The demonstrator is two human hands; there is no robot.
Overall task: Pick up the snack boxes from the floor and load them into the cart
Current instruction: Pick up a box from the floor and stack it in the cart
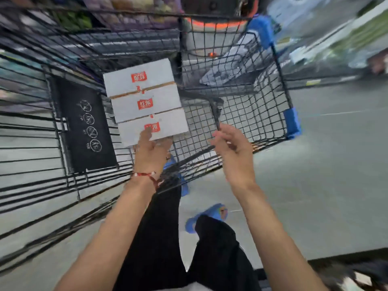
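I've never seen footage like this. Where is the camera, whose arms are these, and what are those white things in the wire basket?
There is no machine here. A person wears a wide-angle camera on the head, looking down, so you see their own arms. In front is a wire shopping cart with blue corner guards. Three white snack boxes with red labels lie together inside it. The left hand, with a red string bracelet at the wrist, touches the nearest box; whether it grips is unclear. The right hand hovers by the cart's near rim, fingers loosely curled, holding nothing. Below are black trousers and blue slippers.
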